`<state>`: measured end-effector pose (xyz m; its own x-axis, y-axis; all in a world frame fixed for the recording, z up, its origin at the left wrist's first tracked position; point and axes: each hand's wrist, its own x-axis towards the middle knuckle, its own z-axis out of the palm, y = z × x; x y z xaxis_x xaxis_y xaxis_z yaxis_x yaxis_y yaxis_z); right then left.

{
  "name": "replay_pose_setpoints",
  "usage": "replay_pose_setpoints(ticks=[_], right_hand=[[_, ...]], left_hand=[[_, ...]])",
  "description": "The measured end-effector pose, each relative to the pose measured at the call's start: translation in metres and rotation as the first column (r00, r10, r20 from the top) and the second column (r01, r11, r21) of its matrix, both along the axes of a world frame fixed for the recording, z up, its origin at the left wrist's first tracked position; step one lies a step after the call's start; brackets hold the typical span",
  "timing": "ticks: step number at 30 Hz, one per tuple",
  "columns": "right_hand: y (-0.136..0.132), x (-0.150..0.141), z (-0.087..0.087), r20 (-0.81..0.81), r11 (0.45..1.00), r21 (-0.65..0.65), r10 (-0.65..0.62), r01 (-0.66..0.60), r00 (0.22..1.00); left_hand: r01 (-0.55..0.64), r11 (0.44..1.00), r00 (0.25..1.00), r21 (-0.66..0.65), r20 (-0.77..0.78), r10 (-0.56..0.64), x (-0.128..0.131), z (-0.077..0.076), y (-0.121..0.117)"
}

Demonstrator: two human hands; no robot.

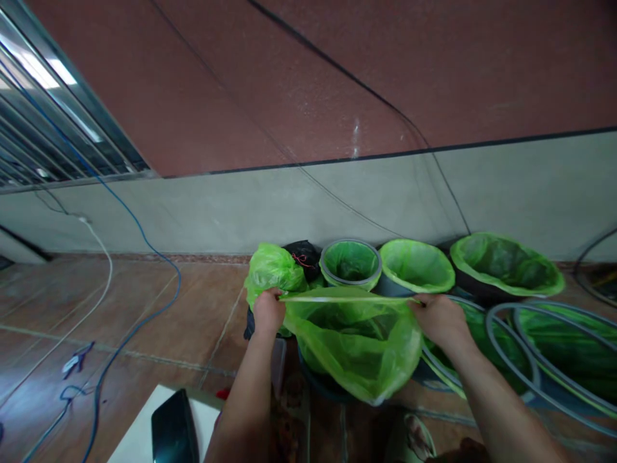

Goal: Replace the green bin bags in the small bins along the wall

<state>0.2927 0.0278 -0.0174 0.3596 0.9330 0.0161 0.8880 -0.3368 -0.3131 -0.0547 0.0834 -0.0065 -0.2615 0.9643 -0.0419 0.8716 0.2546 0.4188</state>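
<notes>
A green plastic bag (357,347) hangs wide between my two hands, its far edge pulled straight. My left hand (268,312) is closed on the bag's left corner, and my right hand (441,319) pinches its right corner. Beneath the bag, a dark bin (318,382) shows only part of its rim; the bag hides the rest. Just beyond my left hand lies a crumpled, bulging green bag (274,270) beside a black bag (304,256). On the right, near my right hand, a grey ring (496,321) rests across green-lined bins.
Along the wall stand a bin with a grey rim (351,263) and other green-lined bins (417,265), (506,263). At lower left, a dark phone-like device (174,427) lies on a white surface (137,427). A blue cable (144,318) and a white cable (103,289) trail over the tiled floor.
</notes>
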Motion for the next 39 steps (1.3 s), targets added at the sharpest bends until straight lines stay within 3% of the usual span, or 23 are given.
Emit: replay_pose_setpoints(ticks=[3, 5, 9, 12, 15, 20, 26, 30, 35, 39], right_hand=[[-0.004, -0.008, -0.002, 0.078, 1.0, -0.02, -0.012, 0.014, 0.997], [-0.006, -0.02, -0.002, 0.155, 0.997, 0.074, 0.012, -0.023, 0.988], [-0.007, -0.052, -0.001, 0.26, 0.929, 0.258, 0.2, -0.267, 0.945], [-0.006, -0.072, -0.001, 0.264, 0.857, 0.291, 0.355, -0.425, 0.897], [-0.003, -0.085, -0.002, 0.216, 0.828, 0.294, 0.429, -0.477, 0.877], [0.003, -0.086, -0.002, 0.052, 0.852, 0.368, 0.381, -0.373, 0.923], [0.003, -0.07, 0.005, -0.043, 0.821, 0.523, 0.295, -0.23, 0.955], [0.005, -0.053, 0.005, -0.079, 0.814, 0.568, 0.2, -0.121, 0.977], [0.005, -0.038, 0.01, -0.144, 0.819, 0.574, 0.115, -0.012, 0.983], [0.002, -0.035, 0.015, -0.197, 0.773, 0.632, 0.095, 0.052, 0.976]], left_hand=[[0.047, 0.998, 0.996, 0.04, 0.077, -0.05, 0.001, -0.001, 0.001], [0.087, 0.993, 0.985, 0.079, 0.14, -0.098, 0.006, -0.002, 0.001], [0.166, 0.973, 0.95, 0.158, 0.241, -0.201, 0.02, -0.006, -0.001], [0.235, 0.951, 0.909, 0.199, 0.303, -0.287, 0.031, -0.007, -0.003], [0.283, 0.932, 0.867, 0.228, 0.353, -0.35, 0.041, -0.006, -0.006], [0.268, 0.938, 0.883, 0.218, 0.333, -0.33, 0.044, -0.002, -0.007], [0.221, 0.959, 0.952, 0.179, 0.174, -0.252, 0.034, -0.004, -0.006], [0.181, 0.97, 0.964, 0.162, 0.168, -0.208, 0.027, -0.003, -0.005], [0.093, 0.972, 0.972, 0.216, 0.194, -0.136, 0.021, -0.001, -0.003], [0.011, 0.947, 0.967, 0.322, 0.237, -0.092, 0.017, -0.001, 0.0]])
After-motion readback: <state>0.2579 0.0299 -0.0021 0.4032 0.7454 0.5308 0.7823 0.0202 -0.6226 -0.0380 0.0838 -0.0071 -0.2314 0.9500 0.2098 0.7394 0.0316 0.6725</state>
